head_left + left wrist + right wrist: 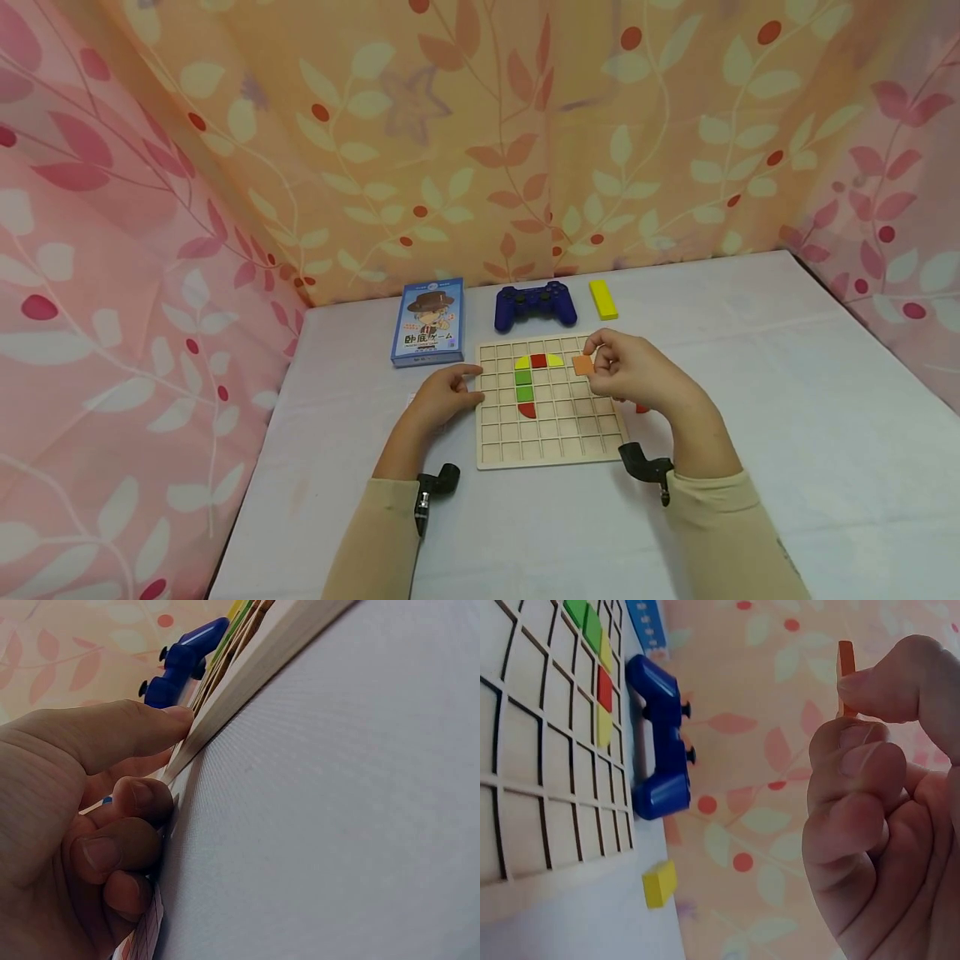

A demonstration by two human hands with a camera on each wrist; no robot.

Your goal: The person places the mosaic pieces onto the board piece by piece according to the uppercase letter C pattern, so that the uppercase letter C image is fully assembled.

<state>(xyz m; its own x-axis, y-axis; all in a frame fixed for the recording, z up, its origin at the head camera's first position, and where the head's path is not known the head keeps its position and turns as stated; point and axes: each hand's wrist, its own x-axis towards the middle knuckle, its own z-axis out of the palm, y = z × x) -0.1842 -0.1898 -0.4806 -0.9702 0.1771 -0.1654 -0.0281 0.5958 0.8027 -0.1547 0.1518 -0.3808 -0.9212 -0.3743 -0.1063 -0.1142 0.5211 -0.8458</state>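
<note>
My right hand (628, 368) pinches an orange square tile (583, 365) between thumb and fingers, above the right part of the wooden grid board (555, 460). In the right wrist view the orange tile (846, 671) stands edge-on at the thumb tip, clear of the board. My left hand (444, 395) is at the board's left edge, its thumb and index fingertips spread along the rim and the other fingers loosely bent. Set in the grid are two green squares (523, 385), a red square (538, 361), two yellow rounded pieces (555, 360) and a red rounded piece (527, 410).
Behind the board lie a blue game controller (536, 305) and a yellow block (603, 300). A blue card-game box (429, 323) is at the back left. A red piece (642, 409) shows partly beneath the right wrist. Flowered curtains (480, 150) enclose the white table (787, 375).
</note>
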